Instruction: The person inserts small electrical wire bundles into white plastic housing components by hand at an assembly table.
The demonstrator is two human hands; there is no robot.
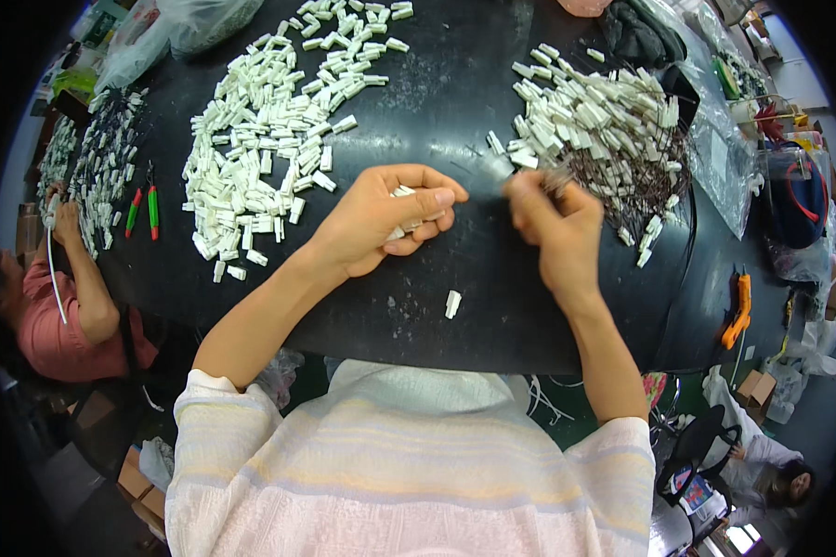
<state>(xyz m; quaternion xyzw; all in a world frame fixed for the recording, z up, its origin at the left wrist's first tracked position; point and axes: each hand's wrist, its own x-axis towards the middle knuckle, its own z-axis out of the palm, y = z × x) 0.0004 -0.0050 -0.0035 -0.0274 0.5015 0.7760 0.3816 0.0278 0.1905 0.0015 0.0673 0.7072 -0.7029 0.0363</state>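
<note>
My left hand [367,223] is curled around several small white plastic connectors [402,229], partly hidden by its fingers. My right hand [567,232] is closed in a pinch beside the near left side of the right heap. A motion-smeared white connector [498,168] shows at its fingertips; its details are lost in the blur. One loose white connector [452,304] lies near the table's front edge, below and between the hands. Beyond my left hand spreads a pile of white connectors [251,158]. The right heap holds white connectors with thin dark wires [594,121].
Red-and-green-handled pliers [143,212] lie at the left of the dark table [418,343], near another person's hands [63,221]. An orange gun-shaped tool [738,311] sits at the right edge. Clear plastic bags [720,167] flank the right heap. A person [776,483] appears at lower right.
</note>
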